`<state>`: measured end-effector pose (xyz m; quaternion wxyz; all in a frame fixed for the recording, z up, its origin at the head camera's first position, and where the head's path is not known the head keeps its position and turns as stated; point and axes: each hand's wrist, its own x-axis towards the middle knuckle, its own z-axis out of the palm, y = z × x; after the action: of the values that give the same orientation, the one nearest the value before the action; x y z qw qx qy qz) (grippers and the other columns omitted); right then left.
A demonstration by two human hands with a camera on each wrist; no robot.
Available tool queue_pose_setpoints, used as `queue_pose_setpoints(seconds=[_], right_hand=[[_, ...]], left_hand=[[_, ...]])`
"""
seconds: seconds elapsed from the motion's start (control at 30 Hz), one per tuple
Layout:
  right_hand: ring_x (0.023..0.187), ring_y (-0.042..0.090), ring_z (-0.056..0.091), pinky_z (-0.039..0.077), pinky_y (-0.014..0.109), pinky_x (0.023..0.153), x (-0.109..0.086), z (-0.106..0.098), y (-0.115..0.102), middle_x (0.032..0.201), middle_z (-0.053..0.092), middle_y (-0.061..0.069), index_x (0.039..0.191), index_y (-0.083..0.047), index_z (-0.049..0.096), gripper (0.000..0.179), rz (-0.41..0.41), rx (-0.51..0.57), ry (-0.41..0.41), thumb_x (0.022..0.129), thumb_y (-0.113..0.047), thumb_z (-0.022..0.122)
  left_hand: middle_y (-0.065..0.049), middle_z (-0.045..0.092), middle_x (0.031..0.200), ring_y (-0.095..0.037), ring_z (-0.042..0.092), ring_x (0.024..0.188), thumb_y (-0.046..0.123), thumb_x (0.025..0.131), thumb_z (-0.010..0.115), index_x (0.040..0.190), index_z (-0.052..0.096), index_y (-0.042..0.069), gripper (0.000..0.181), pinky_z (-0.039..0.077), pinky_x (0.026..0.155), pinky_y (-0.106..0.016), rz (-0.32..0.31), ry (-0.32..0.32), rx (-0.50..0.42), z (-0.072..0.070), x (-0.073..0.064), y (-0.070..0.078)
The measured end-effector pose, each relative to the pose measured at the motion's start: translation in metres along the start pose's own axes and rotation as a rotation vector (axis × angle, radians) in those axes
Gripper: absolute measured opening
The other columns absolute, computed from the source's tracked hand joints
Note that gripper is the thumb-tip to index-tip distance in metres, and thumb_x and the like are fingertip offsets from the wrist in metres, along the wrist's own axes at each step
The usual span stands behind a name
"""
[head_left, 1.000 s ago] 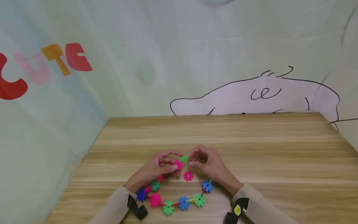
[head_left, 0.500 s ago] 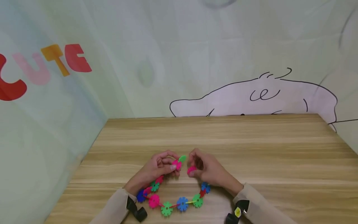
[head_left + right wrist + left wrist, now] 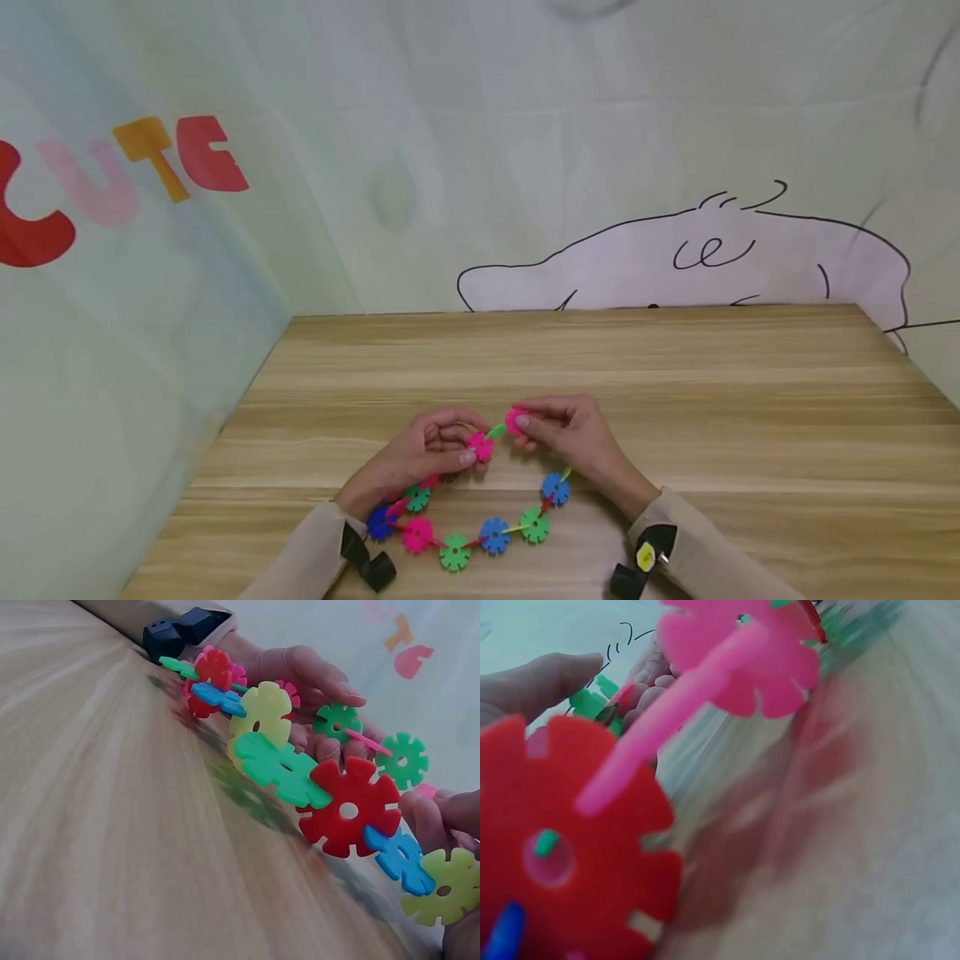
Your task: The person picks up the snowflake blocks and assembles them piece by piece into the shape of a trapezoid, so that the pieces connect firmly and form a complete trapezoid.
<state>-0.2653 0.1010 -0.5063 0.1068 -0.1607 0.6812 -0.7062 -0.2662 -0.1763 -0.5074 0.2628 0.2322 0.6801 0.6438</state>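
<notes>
My left hand (image 3: 408, 457) pinches a pink snowflake disc (image 3: 481, 447) between thumb and fingers. It belongs to a chain of notched plastic discs. A green disc (image 3: 497, 431) slots into that pink one and points right. My right hand (image 3: 577, 429) pinches another pink disc (image 3: 515, 421) at the green disc's far edge. From the left hand the chain curves toward me and round to a blue disc (image 3: 556, 488) below the right wrist. In the right wrist view a red disc (image 3: 349, 808) hangs mid-chain. A red disc (image 3: 562, 847) fills the left wrist view's near corner.
The chain loops over a wood-grain table (image 3: 360, 358), whose far edge meets a printed cloth backdrop (image 3: 480, 150). Black wrist cameras (image 3: 369, 560) sit at both sleeve cuffs, close beside the chain's ends.
The loose pink disc lay on the table between my hands. My right hand has picked it up and brought it up to the green disc. The left hand has hardly moved.
</notes>
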Motion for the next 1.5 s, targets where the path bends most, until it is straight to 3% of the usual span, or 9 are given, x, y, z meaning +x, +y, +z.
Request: queue_pose_setpoints(seconds=[0.33,0.53,1.0,1.17,1.27,1.4,1.5], right_hand=[[0.073,0.008,0.079,0.065,0.027,0.069,-0.001,0.000,-0.001,0.107,0.078,0.034,0.128,0.015,0.069,0.034,-0.006,-0.004,0.001,0.101,-0.006,0.072],[0.066,0.008,0.076,0.064,0.026,0.065,-0.002,0.000,0.000,0.101,0.075,0.039,0.127,0.014,0.071,0.033,-0.034,-0.014,-0.016,0.102,-0.006,0.072],[0.069,0.008,0.076,0.064,0.026,0.068,-0.004,0.000,0.004,0.104,0.078,0.033,0.127,0.013,0.071,0.033,-0.106,-0.065,-0.056,0.101,-0.008,0.073],[0.084,0.012,0.079,0.064,0.027,0.080,-0.010,-0.008,0.003,0.105,0.081,0.024,0.137,0.005,0.069,0.036,-0.111,-0.202,-0.001,0.108,-0.016,0.065],[0.099,0.012,0.078,0.063,0.025,0.089,-0.019,-0.019,0.002,0.117,0.081,0.015,0.140,-0.002,0.070,0.035,-0.117,-0.314,0.078,0.110,-0.021,0.062],[0.108,0.011,0.075,0.060,0.021,0.095,-0.038,-0.032,0.003,0.119,0.080,0.013,0.129,-0.004,0.074,0.025,-0.189,-0.433,0.155,0.107,-0.011,0.066],[0.099,0.006,0.071,0.060,0.021,0.087,-0.055,-0.037,0.004,0.110,0.080,0.007,0.116,-0.006,0.077,0.018,-0.303,-0.569,0.192,0.100,-0.001,0.071]], left_hand=[[0.006,0.078,0.110,-0.006,0.077,0.097,0.013,0.102,0.073,0.143,0.059,-0.001,0.045,0.062,0.082,-0.020,-0.038,0.020,0.044,0.001,0.001,0.000],[0.005,0.077,0.115,-0.006,0.077,0.101,0.010,0.101,0.075,0.144,0.060,-0.001,0.047,0.063,0.084,-0.022,-0.017,0.012,0.056,-0.001,0.000,-0.003],[0.003,0.079,0.114,-0.008,0.078,0.099,0.014,0.101,0.076,0.141,0.065,0.001,0.044,0.063,0.082,-0.023,0.016,0.011,0.091,0.001,0.000,-0.006],[0.004,0.078,0.115,-0.007,0.078,0.100,0.013,0.102,0.075,0.144,0.062,0.000,0.046,0.063,0.084,-0.023,0.035,0.012,0.074,0.003,0.002,-0.006],[0.004,0.077,0.116,-0.007,0.077,0.101,0.013,0.101,0.075,0.146,0.060,0.001,0.049,0.063,0.085,-0.022,0.035,0.014,0.074,0.003,0.002,-0.004],[0.000,0.075,0.120,-0.008,0.077,0.103,0.016,0.102,0.075,0.150,0.058,0.006,0.052,0.063,0.087,-0.023,0.021,0.021,0.102,0.003,0.000,-0.002],[-0.004,0.074,0.121,-0.009,0.077,0.104,0.017,0.102,0.075,0.151,0.057,0.008,0.052,0.062,0.089,-0.023,0.028,0.021,0.120,0.003,-0.001,-0.002]])
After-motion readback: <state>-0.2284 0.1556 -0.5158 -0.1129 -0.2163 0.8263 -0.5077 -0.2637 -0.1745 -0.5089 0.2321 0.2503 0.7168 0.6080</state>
